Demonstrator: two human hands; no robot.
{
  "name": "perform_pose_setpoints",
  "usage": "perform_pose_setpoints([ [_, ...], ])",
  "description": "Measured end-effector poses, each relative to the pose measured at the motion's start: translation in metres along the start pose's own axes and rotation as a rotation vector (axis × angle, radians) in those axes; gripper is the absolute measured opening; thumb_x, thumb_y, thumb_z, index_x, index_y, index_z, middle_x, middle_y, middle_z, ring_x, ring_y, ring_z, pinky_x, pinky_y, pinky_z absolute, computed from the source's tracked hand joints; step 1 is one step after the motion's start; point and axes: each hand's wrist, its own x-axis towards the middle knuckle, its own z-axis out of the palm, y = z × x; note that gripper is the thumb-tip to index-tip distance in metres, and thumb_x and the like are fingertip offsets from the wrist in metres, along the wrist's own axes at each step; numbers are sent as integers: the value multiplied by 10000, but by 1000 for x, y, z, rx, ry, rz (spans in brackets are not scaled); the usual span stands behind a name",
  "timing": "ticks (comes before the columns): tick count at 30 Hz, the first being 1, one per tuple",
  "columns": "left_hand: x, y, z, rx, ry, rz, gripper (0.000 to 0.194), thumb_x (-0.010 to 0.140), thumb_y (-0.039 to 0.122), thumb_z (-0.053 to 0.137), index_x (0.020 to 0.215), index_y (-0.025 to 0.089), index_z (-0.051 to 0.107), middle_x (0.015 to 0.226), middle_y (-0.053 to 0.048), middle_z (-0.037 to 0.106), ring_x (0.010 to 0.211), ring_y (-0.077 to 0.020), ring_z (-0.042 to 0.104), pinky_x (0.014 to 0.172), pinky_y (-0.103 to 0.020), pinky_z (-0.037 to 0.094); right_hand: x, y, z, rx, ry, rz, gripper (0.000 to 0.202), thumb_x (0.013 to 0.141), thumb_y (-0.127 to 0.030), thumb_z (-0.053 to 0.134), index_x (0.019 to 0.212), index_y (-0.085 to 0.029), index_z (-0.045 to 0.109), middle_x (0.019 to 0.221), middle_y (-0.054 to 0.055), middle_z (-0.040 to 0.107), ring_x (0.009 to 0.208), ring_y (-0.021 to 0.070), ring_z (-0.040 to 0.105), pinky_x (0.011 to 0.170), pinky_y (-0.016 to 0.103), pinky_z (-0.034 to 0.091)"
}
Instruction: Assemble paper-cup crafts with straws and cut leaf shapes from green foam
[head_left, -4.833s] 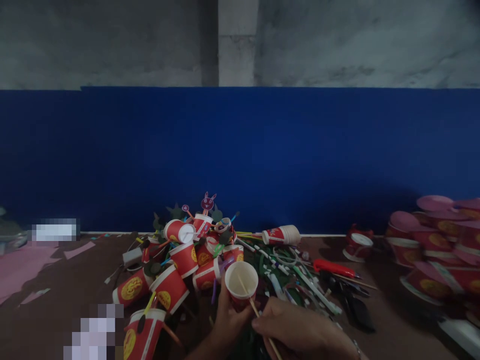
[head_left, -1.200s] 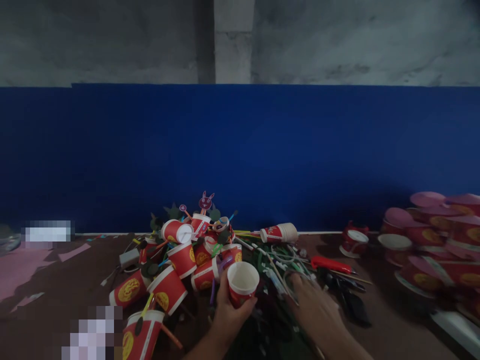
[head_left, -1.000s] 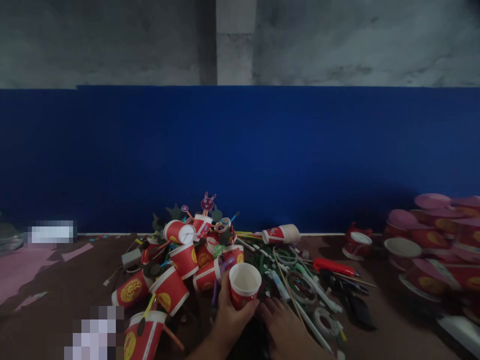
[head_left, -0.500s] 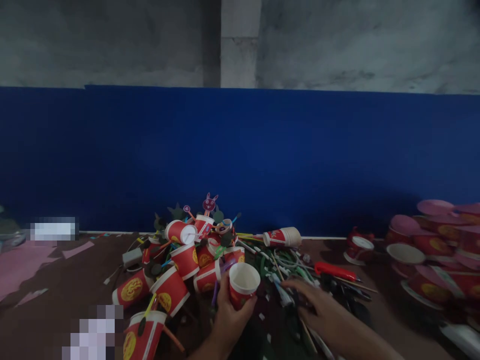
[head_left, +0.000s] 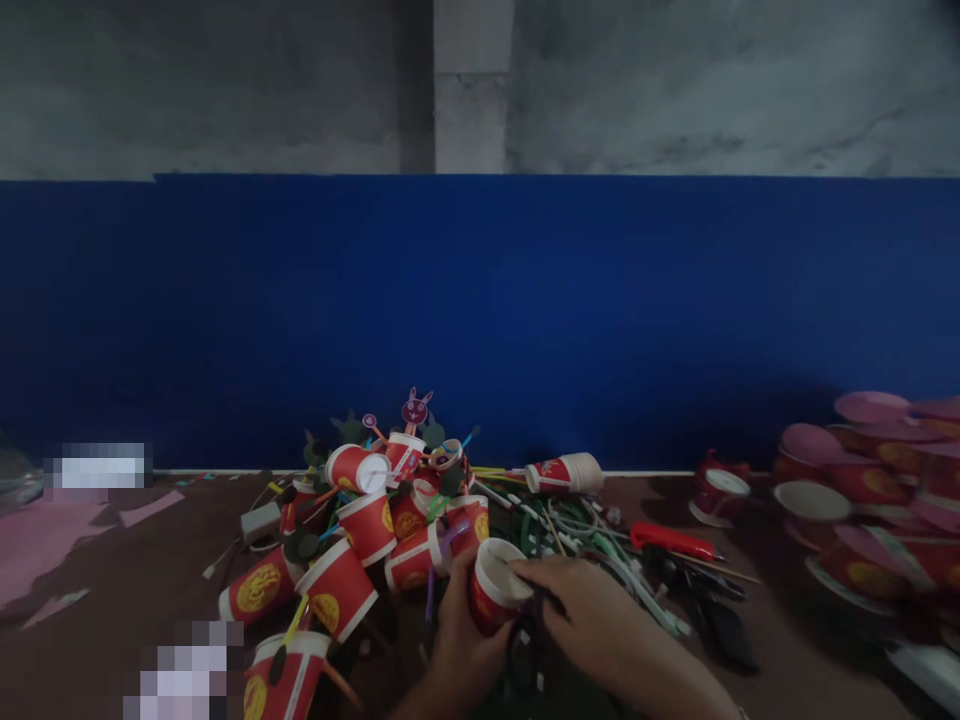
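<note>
My left hand (head_left: 466, 630) is wrapped round a red paper cup (head_left: 491, 600) with a white rim, tilted so that its mouth leans to the right. My right hand (head_left: 581, 605) is closed, with its fingertips at the cup's right rim. A dark looped handle (head_left: 523, 652), seemingly of black scissors, shows just below those fingers; its blades are hidden. To the left lies a heap of decorated red cups (head_left: 341, 590) with coloured strips and dark paper shapes. One upright cup in it carries a rabbit cutout (head_left: 415, 411).
A stack of paper cups (head_left: 566, 472) lies sideways by the blue partition (head_left: 480, 320). White and green strips (head_left: 630, 560), a red tool (head_left: 675, 541) and a black object (head_left: 727, 630) lie at right. Beyond them stand pink-topped cups (head_left: 874, 480). Pink paper (head_left: 45, 535) is at far left.
My right hand has moved left from the loose strips to the cup's rim, bringing the dark looped handle along. The cup has tipped to the right in my left hand.
</note>
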Motion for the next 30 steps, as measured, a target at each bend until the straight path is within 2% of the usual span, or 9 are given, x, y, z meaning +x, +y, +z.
perform_pose_setpoints([
  [4, -1, 0, 0, 58, 35, -12, 566, 625, 199, 682, 1137, 184, 440, 1097, -90, 586, 1016, -236, 549, 904, -347, 418, 1, 5, 2, -2, -27, -5, 550, 683, -77, 417, 1186, -233, 574, 1133, 61, 637, 1034, 210, 573, 922, 316, 392],
  [11, -1, -4, 0, 177, 38, 54, 547, 642, 198, 656, 1141, 183, 432, 1096, -89, 585, 1019, -234, 546, 905, -352, 419, -1, 3, 5, 32, -4, 16, 542, 684, -70, 414, 1168, -237, 590, 1075, 71, 660, 983, 221, 594, 887, 324, 409],
  [15, 0, -4, -2, 210, 15, 113, 503, 656, 212, 654, 1122, 187, 466, 1095, -88, 584, 1024, -238, 542, 900, -347, 420, -3, -5, 0, 127, 19, 11, 533, 698, -55, 384, 1153, -223, 604, 1081, 75, 659, 998, 212, 589, 901, 319, 400],
  [19, 0, -1, -5, 225, 0, 183, 532, 620, 164, 664, 1121, 194, 489, 1056, -79, 599, 993, -241, 555, 875, -340, 435, -2, -10, -5, 280, -20, -23, 557, 659, -28, 355, 1088, -235, 643, 1022, 38, 688, 956, 195, 609, 841, 270, 425],
  [21, 0, -3, -5, 247, -3, 202, 531, 628, 166, 658, 1129, 195, 486, 1051, -84, 599, 983, -242, 560, 858, -344, 449, -2, -10, -3, 249, -19, -15, 554, 663, -23, 353, 1080, -241, 646, 998, 39, 692, 933, 195, 615, 809, 260, 433],
  [26, -1, -14, -3, 338, 21, 193, 528, 666, 220, 643, 1159, 187, 457, 1093, -100, 590, 1008, -247, 556, 873, -383, 453, -5, -12, 8, -111, -11, 77, 556, 652, 2, 392, 1102, -227, 624, 971, 99, 672, 862, 228, 625, 767, 299, 441],
  [28, -1, -15, -4, 333, 16, 210, 517, 667, 230, 635, 1152, 175, 463, 1073, -105, 601, 984, -248, 570, 848, -384, 472, -4, -13, 7, -97, -21, 85, 522, 659, -7, 395, 1072, -216, 637, 963, 97, 672, 848, 226, 626, 759, 299, 443],
  [30, -1, -14, -5, 340, 21, 234, 512, 657, 213, 626, 1143, 164, 474, 1063, -111, 607, 978, -253, 575, 844, -388, 477, -3, -13, 2, 54, -38, 54, 505, 671, -19, 380, 1051, -220, 644, 955, 63, 680, 861, 201, 623, 770, 269, 440],
])
